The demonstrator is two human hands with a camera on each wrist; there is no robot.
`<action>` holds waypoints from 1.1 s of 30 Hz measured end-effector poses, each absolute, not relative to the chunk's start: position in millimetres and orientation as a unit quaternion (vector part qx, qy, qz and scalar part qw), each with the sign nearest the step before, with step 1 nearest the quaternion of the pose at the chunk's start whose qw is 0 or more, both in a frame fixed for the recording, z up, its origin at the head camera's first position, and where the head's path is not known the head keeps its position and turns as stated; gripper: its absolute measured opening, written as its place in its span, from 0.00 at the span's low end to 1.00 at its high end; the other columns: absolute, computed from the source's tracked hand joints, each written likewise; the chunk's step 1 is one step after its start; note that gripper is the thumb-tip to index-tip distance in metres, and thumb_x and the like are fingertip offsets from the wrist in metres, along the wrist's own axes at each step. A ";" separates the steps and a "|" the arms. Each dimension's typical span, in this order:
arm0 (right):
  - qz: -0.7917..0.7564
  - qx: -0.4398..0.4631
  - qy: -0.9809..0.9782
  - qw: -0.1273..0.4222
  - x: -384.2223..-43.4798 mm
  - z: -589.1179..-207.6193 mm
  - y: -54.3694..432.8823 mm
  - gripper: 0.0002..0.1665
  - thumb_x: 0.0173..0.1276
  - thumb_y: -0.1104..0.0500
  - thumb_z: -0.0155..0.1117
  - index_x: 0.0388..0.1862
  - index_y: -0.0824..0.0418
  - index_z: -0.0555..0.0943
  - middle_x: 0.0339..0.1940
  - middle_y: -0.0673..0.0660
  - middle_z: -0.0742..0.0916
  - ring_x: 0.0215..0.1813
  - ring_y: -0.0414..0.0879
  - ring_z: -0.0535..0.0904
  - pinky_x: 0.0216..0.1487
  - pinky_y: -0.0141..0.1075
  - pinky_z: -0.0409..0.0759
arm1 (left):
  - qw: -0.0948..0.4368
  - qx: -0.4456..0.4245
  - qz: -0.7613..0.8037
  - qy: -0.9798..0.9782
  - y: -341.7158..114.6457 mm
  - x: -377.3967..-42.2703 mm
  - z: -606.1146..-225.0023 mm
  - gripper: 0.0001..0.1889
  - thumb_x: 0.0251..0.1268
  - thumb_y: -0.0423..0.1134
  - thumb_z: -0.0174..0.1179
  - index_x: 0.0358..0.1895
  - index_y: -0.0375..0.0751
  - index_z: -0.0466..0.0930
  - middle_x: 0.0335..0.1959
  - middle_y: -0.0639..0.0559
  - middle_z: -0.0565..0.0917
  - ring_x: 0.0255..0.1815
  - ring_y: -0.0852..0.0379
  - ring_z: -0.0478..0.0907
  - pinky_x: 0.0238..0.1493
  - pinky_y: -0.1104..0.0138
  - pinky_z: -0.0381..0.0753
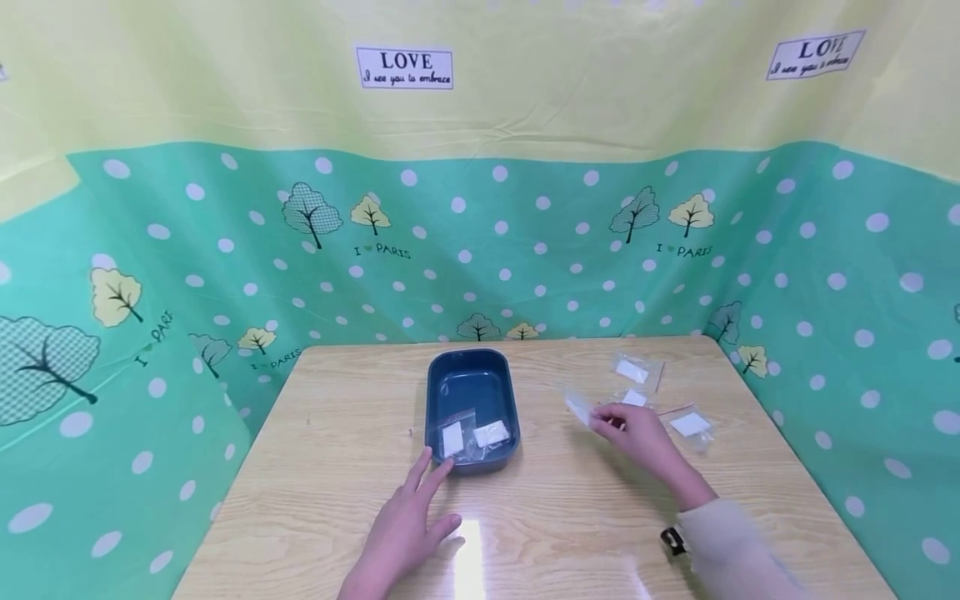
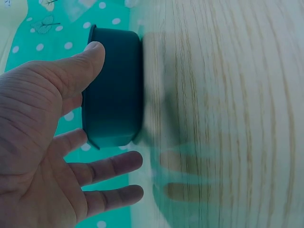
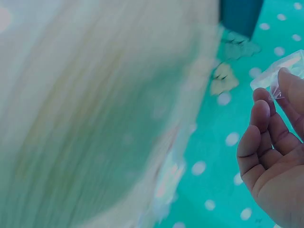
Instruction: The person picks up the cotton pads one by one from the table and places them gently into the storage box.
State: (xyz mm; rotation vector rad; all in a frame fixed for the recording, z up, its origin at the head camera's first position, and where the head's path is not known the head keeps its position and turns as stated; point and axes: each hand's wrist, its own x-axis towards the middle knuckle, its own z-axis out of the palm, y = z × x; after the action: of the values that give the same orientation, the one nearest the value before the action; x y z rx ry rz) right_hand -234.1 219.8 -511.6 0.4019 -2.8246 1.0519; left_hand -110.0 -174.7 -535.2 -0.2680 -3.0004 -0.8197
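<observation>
My right hand point(image 1: 636, 433) pinches a small clear plastic bag point(image 1: 577, 407) between thumb and fingertips, above the table to the right of the bin. In the right wrist view the bag point(image 3: 280, 71) sticks out past the fingertips. The dark blue bin point(image 1: 471, 468) stands on the table, with two clear bags holding white pieces, a left one point(image 1: 453, 438) and a right one point(image 1: 491, 433), at its near end. My left hand point(image 1: 405, 529) lies at the bin's near left corner, fingers spread and straight, fingertips right at the rim.
Three more clear bags with white pieces lie on the wooden table point(image 1: 360, 400) at the right: a far one point(image 1: 632, 370), a middle one point(image 1: 634, 397) and a near one point(image 1: 691, 423). A green dotted cloth point(image 1: 525, 242) hangs around the table's back and sides.
</observation>
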 end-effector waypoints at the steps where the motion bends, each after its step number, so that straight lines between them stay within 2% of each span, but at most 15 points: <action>1: 0.355 0.133 -0.924 0.053 -234.8 -509.7 212.1 0.12 0.73 0.54 0.75 0.49 0.60 0.92 0.36 0.51 0.92 0.35 0.37 0.79 0.31 0.29 0.79 | 0.010 -0.086 -0.263 -0.961 -174.6 -109.8 -535.6 0.44 0.64 0.54 0.76 0.82 0.57 0.68 0.88 0.41 0.59 0.66 0.21 0.79 0.59 0.28 0.82; 6: 0.389 0.128 -0.912 0.038 -239.4 -501.4 170.3 0.13 0.73 0.52 0.75 0.50 0.57 0.92 0.35 0.50 0.91 0.33 0.39 0.79 0.29 0.29 0.78 | 0.010 -0.087 -0.265 -0.960 -174.8 -109.7 -536.4 0.44 0.64 0.54 0.76 0.82 0.57 0.67 0.88 0.41 0.59 0.67 0.22 0.79 0.59 0.29 0.82; 17: 0.416 0.161 -0.895 0.021 -248.7 -502.6 94.0 0.08 0.72 0.53 0.75 0.46 0.54 0.92 0.32 0.46 0.90 0.34 0.38 0.79 0.31 0.28 0.81 | 0.014 -0.091 -0.264 -0.960 -176.4 -109.4 -533.0 0.43 0.64 0.53 0.76 0.81 0.56 0.68 0.87 0.41 0.60 0.65 0.22 0.80 0.59 0.30 0.83; 21: 0.385 0.147 -0.911 0.022 -249.3 -504.6 80.7 0.10 0.73 0.53 0.74 0.48 0.55 0.92 0.33 0.47 0.89 0.34 0.39 0.78 0.32 0.29 0.80 | 0.017 -0.097 -0.262 -0.960 -176.5 -109.8 -534.2 0.43 0.64 0.53 0.76 0.82 0.56 0.68 0.87 0.41 0.60 0.65 0.23 0.81 0.58 0.31 0.84; 28: 0.352 0.124 -0.927 0.019 -249.0 -508.6 73.1 0.16 0.75 0.55 0.73 0.59 0.57 0.89 0.43 0.49 0.91 0.37 0.40 0.79 0.36 0.29 0.81 | 0.015 -0.098 -0.259 -0.961 -176.3 -109.8 -534.5 0.43 0.64 0.53 0.76 0.82 0.55 0.68 0.87 0.40 0.60 0.65 0.22 0.80 0.58 0.30 0.84; 33: 0.356 0.126 -0.926 0.000 -250.1 -509.3 73.5 0.18 0.75 0.54 0.73 0.60 0.58 0.89 0.42 0.50 0.90 0.38 0.41 0.79 0.36 0.30 0.82 | 0.014 -0.096 -0.258 -0.961 -176.7 -109.4 -533.5 0.43 0.64 0.53 0.76 0.81 0.54 0.69 0.87 0.40 0.60 0.65 0.23 0.81 0.58 0.31 0.84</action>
State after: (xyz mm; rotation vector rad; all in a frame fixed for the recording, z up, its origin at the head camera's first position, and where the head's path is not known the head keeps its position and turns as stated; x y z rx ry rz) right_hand -250.1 73.5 -509.3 0.3950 -2.9081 1.1187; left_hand -109.4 -176.7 -533.5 -0.2996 -2.9938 -0.8030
